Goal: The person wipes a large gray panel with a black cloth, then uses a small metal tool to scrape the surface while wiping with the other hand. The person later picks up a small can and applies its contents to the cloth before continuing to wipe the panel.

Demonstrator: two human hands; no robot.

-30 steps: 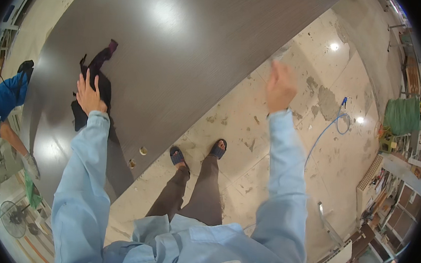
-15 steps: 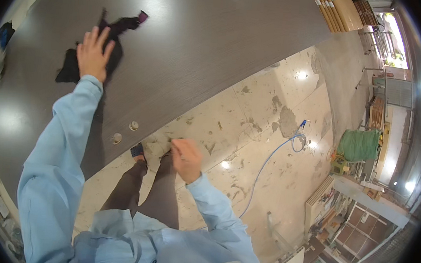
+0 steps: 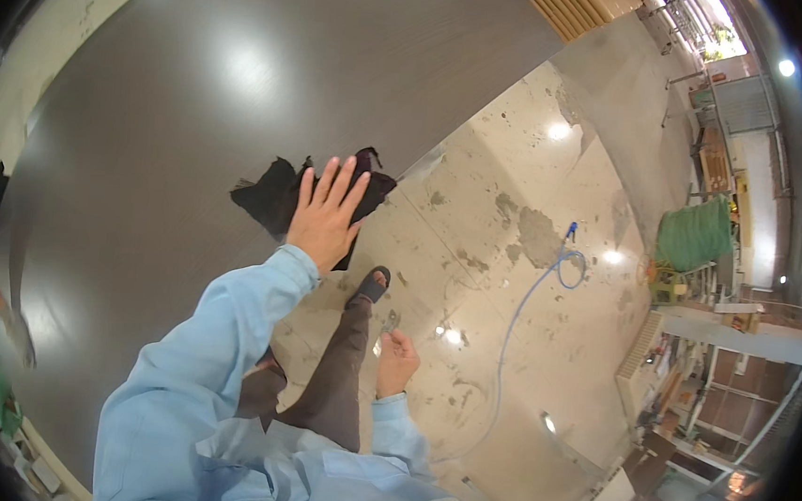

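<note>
A person's left hand (image 3: 326, 214) lies flat, fingers extended, on a crumpled black cloth (image 3: 269, 193) at the edge of a broad grey-brown surface (image 3: 120, 228). We judge the cloth light, soft and limp, hard to damage and apt to bunch; a palm pressed on its middle, or a pinch at a loose corner, should hold it well. We see dull folds and ragged ends. The right hand (image 3: 397, 361) is half curled; we cannot tell whether it grips anything.
</note>
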